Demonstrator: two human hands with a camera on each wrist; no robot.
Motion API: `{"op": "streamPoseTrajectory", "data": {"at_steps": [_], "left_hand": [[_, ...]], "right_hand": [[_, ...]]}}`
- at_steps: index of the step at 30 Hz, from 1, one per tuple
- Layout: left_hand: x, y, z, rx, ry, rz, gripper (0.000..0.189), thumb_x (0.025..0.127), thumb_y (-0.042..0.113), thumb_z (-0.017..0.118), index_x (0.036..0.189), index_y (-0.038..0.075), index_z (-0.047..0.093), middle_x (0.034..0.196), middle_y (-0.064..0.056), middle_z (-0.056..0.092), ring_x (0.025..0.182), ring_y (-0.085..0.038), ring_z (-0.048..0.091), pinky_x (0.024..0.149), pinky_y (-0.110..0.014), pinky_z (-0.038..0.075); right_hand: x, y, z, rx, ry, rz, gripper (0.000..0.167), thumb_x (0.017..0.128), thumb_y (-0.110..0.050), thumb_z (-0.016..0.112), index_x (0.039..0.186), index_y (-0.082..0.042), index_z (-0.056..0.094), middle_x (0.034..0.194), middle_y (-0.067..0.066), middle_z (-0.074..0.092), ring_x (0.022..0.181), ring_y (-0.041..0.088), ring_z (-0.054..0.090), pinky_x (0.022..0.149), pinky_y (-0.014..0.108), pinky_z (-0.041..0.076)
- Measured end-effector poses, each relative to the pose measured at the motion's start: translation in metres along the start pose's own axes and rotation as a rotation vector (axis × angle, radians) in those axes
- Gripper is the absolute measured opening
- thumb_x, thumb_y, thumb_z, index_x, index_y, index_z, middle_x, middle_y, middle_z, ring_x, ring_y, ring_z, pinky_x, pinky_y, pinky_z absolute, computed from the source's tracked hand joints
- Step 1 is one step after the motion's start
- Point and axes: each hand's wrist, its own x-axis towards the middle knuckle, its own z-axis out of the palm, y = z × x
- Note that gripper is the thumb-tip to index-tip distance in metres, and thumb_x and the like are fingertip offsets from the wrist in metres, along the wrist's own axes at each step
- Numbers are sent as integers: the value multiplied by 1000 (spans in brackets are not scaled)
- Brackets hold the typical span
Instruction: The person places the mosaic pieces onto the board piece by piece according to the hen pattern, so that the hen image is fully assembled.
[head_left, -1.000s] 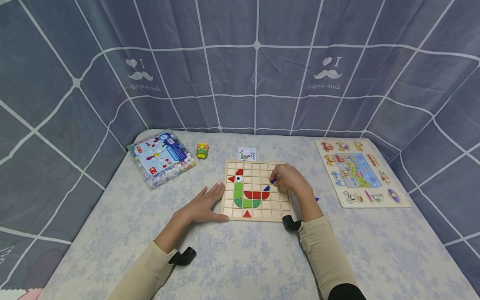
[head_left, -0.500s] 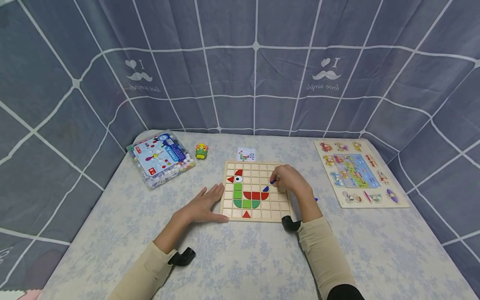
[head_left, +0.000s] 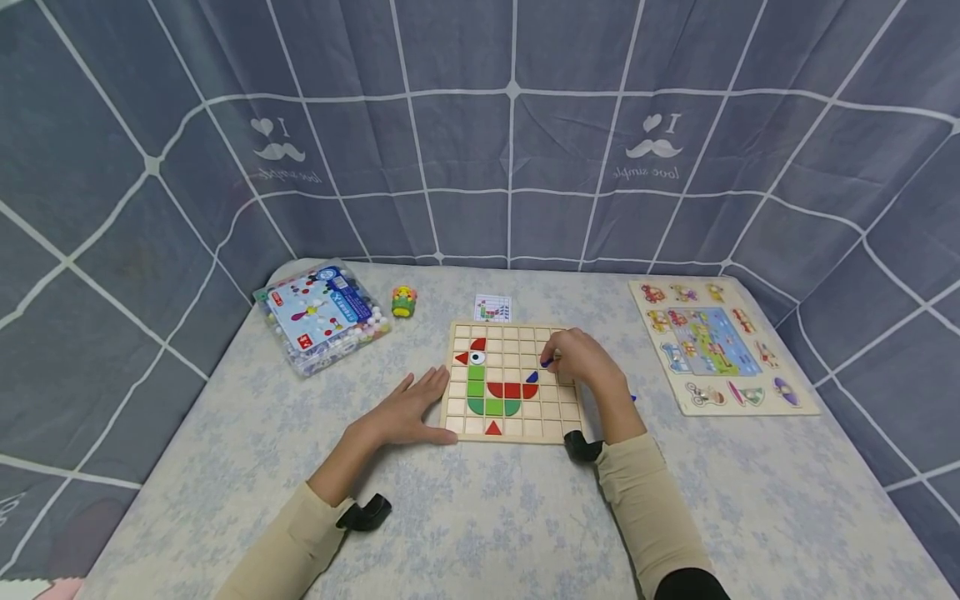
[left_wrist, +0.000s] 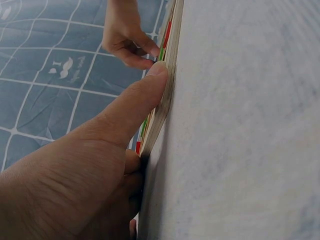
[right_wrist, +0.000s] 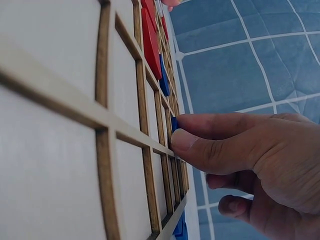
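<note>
A wooden grid board [head_left: 551, 427] lies on the table, its colored tiles forming a bird-like figure. Green tiles [head_left: 476, 387], red tiles [head_left: 513, 390], a round eye tile [head_left: 477, 357] and a blue tile [head_left: 532, 377] sit in its cells. My right hand [head_left: 583, 360] pinches another small blue tile [right_wrist: 174, 123] between thumb and index finger, at a cell up and right of the placed blue one. That tile is mostly hidden by the fingertips. My left hand [head_left: 405, 414] lies with spread fingers against the board's left edge, its thumb touching the near left corner.
A small picture card [head_left: 492, 308] lies behind the board. Farther left are a toy figure [head_left: 403, 302] and a bag of beads [head_left: 322, 317]. A wooden picture puzzle [head_left: 720, 346] lies at right. Some blue tile [head_left: 633, 398] shows beside my right forearm.
</note>
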Motion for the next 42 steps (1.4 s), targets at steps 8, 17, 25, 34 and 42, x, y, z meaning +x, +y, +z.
{"op": "streamPoseTrajectory", "data": {"at_steps": [8,17,25,34,42], "left_hand": [[1,3,-2,-3,1,2,111,80,61,69,156,6,11,165,-10,10,153,-29,7,124,-52,3],[2,4,-4,-2,-10,-6,112,79,63,69,157,7,10,165,-10,9,153,-28,6,125,-51,2],[3,4,-4,3,-17,-22,111,80,62,69,157,9,9,165,-8,8,153,-26,5,125,-50,2],[1,3,-3,-1,-11,-18,111,80,61,69,157,7,11,165,-10,10,153,-28,7,124,-52,3],[1,3,-2,-6,-15,-18,111,80,61,69,157,7,11,165,-10,9,153,-28,6,124,-51,2]], "right_hand": [[-1,1,-2,9,7,2,16,89,-2,66,93,-12,78,103,6,74,98,23,65,86,39,55],[-1,4,-3,15,25,-21,16,88,-1,67,93,-12,79,104,6,74,101,24,65,87,40,55],[-10,17,-13,130,40,-17,20,88,-2,65,101,-10,78,113,11,72,115,32,61,89,44,53],[-20,42,-20,230,-3,63,24,84,-4,71,107,-6,75,120,18,68,109,34,61,82,40,54],[-24,59,-19,235,15,124,25,80,0,70,104,-3,75,110,16,72,99,30,63,81,40,52]]}}
